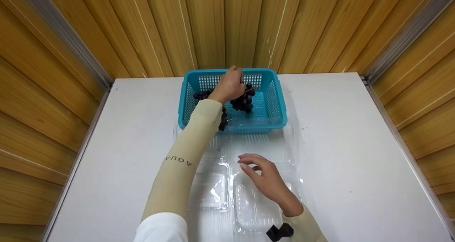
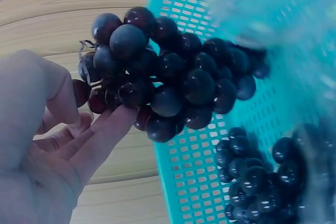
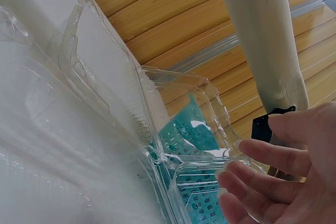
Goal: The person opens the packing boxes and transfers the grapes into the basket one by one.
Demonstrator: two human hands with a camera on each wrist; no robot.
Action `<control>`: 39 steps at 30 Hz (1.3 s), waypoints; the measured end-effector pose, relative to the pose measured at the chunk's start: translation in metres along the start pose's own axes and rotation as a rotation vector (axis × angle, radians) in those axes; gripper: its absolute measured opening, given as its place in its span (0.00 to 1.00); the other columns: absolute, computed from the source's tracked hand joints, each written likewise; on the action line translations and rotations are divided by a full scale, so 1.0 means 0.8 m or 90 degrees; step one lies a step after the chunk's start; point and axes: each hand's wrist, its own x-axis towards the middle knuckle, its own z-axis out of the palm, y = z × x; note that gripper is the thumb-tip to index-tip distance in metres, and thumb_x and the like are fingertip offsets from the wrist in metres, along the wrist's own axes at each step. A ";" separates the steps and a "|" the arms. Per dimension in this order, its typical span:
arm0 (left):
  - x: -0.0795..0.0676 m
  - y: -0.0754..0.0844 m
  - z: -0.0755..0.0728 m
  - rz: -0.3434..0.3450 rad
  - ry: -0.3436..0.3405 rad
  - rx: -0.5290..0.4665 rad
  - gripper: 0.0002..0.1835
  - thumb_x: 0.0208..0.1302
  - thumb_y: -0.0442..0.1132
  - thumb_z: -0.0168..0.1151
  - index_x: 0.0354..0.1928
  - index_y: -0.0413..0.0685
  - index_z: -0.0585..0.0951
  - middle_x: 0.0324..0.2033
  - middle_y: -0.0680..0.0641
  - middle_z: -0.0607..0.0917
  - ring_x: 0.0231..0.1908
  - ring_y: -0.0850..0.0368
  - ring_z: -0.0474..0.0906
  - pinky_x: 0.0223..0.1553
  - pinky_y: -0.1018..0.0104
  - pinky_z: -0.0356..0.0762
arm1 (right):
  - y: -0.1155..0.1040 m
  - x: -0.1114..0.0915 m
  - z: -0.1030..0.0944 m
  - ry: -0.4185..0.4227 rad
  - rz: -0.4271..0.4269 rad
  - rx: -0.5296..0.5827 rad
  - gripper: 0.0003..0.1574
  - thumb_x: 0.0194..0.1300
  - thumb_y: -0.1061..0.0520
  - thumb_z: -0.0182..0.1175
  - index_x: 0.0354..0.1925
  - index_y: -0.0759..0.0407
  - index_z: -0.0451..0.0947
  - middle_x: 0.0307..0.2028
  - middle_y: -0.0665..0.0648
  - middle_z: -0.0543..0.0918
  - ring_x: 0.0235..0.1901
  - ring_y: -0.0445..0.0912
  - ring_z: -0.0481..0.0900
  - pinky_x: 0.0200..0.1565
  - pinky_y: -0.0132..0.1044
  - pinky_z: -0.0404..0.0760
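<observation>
My left hand (image 1: pixel 228 85) reaches over the blue plastic basket (image 1: pixel 280 108) and grips a bunch of dark grapes (image 1: pixel 244 101) near its stem end. Up close in the left wrist view, the fingers curl about one end of the held bunch (image 2: pixel 184 80). More grapes (image 2: pixel 257 182) lie inside the basket, partly hidden by my forearm in the head view. Hovering above a clear plastic container (image 1: pixel 257 206), my right hand (image 1: pixel 265 176) has loosely bent fingers and holds nothing. In the right wrist view its fingers (image 3: pixel 268 182) are apart from the clear plastic.
Open clear containers with lids stand in front of the basket, one lid section (image 1: pixel 261 148) near the basket's front. Their edges are hard to make out. Wood-look panels (image 1: pixel 241 28) rise behind the white table (image 1: pixel 341 139) and along both sides.
</observation>
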 end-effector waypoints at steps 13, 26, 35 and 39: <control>-0.013 -0.007 0.000 0.033 -0.049 0.000 0.12 0.66 0.44 0.48 0.48 0.50 0.66 0.48 0.47 0.70 0.41 0.56 0.66 0.46 0.62 0.71 | -0.047 -0.009 -0.016 0.040 -0.002 -0.003 0.13 0.62 0.58 0.57 0.46 0.51 0.77 0.50 0.55 0.80 0.50 0.47 0.77 0.49 0.42 0.77; -0.039 -0.004 -0.013 0.069 -0.065 0.057 0.18 0.65 0.44 0.49 0.56 0.54 0.67 0.53 0.50 0.70 0.46 0.58 0.68 0.54 0.62 0.72 | -0.004 0.003 -0.020 0.089 -0.015 -0.034 0.16 0.57 0.46 0.62 0.46 0.37 0.76 0.54 0.41 0.76 0.59 0.39 0.70 0.58 0.47 0.69; -0.068 0.002 -0.016 0.112 -0.042 0.156 0.19 0.64 0.46 0.51 0.57 0.55 0.68 0.52 0.51 0.71 0.47 0.60 0.70 0.55 0.63 0.72 | -0.007 0.007 -0.030 0.104 -0.016 -0.055 0.24 0.55 0.41 0.62 0.51 0.37 0.74 0.56 0.43 0.75 0.60 0.40 0.68 0.62 0.48 0.65; -0.080 0.003 -0.016 0.130 -0.026 0.176 0.20 0.64 0.46 0.52 0.57 0.54 0.68 0.51 0.52 0.72 0.48 0.61 0.70 0.55 0.64 0.73 | -0.008 0.009 -0.034 0.108 -0.028 -0.065 0.27 0.55 0.41 0.62 0.54 0.39 0.73 0.58 0.44 0.73 0.62 0.41 0.67 0.62 0.49 0.65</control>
